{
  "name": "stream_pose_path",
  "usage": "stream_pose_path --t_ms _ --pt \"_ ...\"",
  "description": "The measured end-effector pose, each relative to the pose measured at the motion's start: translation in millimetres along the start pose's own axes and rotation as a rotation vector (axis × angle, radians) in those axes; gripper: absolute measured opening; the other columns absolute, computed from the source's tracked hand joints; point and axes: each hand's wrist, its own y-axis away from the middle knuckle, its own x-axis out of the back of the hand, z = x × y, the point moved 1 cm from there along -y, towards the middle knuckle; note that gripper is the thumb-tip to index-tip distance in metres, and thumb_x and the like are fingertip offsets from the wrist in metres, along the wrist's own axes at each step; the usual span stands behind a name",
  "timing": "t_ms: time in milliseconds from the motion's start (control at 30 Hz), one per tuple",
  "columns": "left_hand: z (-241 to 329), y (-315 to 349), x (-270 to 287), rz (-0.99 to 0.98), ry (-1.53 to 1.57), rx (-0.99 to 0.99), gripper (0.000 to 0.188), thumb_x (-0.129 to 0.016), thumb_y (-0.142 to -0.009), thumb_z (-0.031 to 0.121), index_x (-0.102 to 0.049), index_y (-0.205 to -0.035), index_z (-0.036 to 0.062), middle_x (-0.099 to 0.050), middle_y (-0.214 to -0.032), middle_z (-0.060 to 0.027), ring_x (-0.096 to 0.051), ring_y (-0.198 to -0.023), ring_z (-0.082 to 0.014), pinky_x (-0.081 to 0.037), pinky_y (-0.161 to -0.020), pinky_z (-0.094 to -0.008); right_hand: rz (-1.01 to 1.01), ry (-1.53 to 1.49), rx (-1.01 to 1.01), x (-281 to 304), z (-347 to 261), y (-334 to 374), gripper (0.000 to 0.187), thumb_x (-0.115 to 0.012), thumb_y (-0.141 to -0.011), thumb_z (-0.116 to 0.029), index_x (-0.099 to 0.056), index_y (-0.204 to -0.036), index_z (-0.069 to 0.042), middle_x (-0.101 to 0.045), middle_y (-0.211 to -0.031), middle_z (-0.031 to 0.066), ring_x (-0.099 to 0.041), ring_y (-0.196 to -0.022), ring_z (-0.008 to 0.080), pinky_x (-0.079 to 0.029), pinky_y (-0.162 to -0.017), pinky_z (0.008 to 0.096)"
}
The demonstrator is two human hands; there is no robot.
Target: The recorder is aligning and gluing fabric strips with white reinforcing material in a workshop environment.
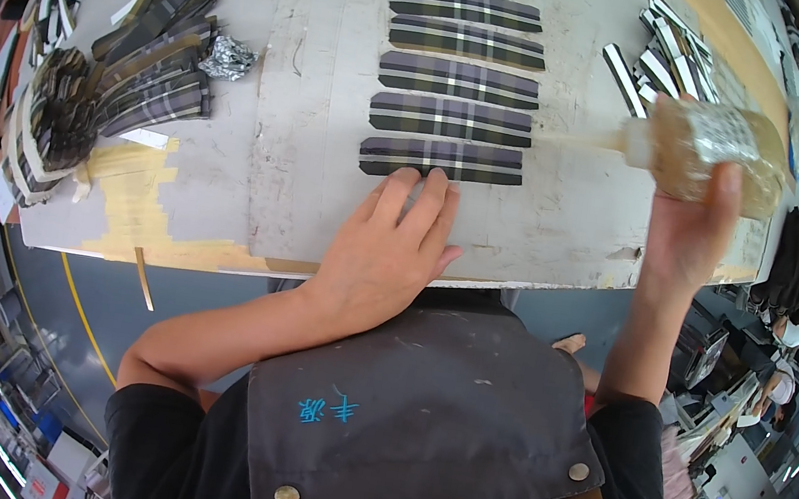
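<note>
Several plaid fabric strips (458, 82) lie flat in a column on the grey tabletop, one below another. My left hand (384, 237) has its fingers stretched out, the fingertips on the lower edge of the nearest strip (442, 157). It holds nothing. Off to the right, my right hand (693, 228) is wrapped round a clear plastic squeeze bottle (720, 155) with a yellowish liquid inside. The bottle lies on its side in the air, and its pale, blurred nozzle (580, 142) points left toward the strips.
Stacks of plaid pieces (165, 77) and a crumpled foil ball (229, 57) lie at the left of the table (303, 136). Dark and white strips (669, 58) are heaped at the far right. Yellowish tape (130, 189) covers the near left corner. Across my lap hangs a dark apron (429, 405).
</note>
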Motion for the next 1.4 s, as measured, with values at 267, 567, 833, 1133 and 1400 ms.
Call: stream_pose_path --t_ms 267,567,833,1133,1400 --pt "-13 -14 10 0.144 0.047 0.079 0.051 -0.073 -0.077 0.018 -0.056 -0.118 -0.0078 -0.054 -0.124 -0.021 -0.052 -0.111 -0.0356 -0.045 -0.091 -0.0433 -0.36 0.341 0.138 -83 36 8 0.072 -0.086 -0.069 -0.017 -0.043 -0.124 0.003 -0.06 -0.108 0.0113 -0.061 -0.098 0.0174 -0.051 -0.085 0.0318" --pt "-21 -6 10 0.212 0.06 0.134 0.051 -0.072 -0.076 0.014 -0.055 -0.118 -0.0079 -0.055 -0.122 -0.0208 -0.053 -0.111 -0.036 -0.045 -0.091 -0.0451 -0.447 0.425 0.213 -117 47 13 0.083 -0.092 -0.061 -0.018 -0.041 -0.123 0.001 -0.059 -0.111 0.0125 -0.062 -0.099 0.0184 -0.053 -0.082 0.031" --pt "-38 -7 7 0.202 -0.006 0.144 0.045 -0.072 -0.076 0.012 -0.058 -0.114 -0.0073 -0.057 -0.118 -0.0194 -0.054 -0.109 -0.0343 -0.046 -0.09 -0.0438 -0.462 0.464 0.236 -106 44 11 0.085 -0.092 -0.061 -0.014 -0.038 -0.125 0.001 -0.059 -0.111 0.0128 -0.062 -0.1 0.0187 -0.053 -0.083 0.0317" --pt "-35 -9 7 0.176 -0.061 0.125 0.042 -0.074 -0.075 0.011 -0.06 -0.109 -0.0079 -0.059 -0.114 -0.0201 -0.056 -0.107 -0.034 -0.048 -0.088 -0.0429 -0.332 0.435 0.139 -56 30 4 0.084 -0.09 -0.064 -0.011 -0.036 -0.128 0.002 -0.06 -0.11 0.0129 -0.063 -0.098 0.0195 -0.053 -0.085 0.0322" --pt "-35 -11 8 0.173 -0.097 0.118 0.042 -0.074 -0.075 0.01 -0.06 -0.109 -0.0085 -0.059 -0.114 -0.0202 -0.056 -0.106 -0.0346 -0.048 -0.089 -0.0428 -0.24 0.658 0.153 -16 15 -3 0.082 -0.089 -0.066 -0.013 -0.038 -0.128 0.002 -0.06 -0.11 0.0132 -0.063 -0.098 0.0199 -0.053 -0.084 0.0327"
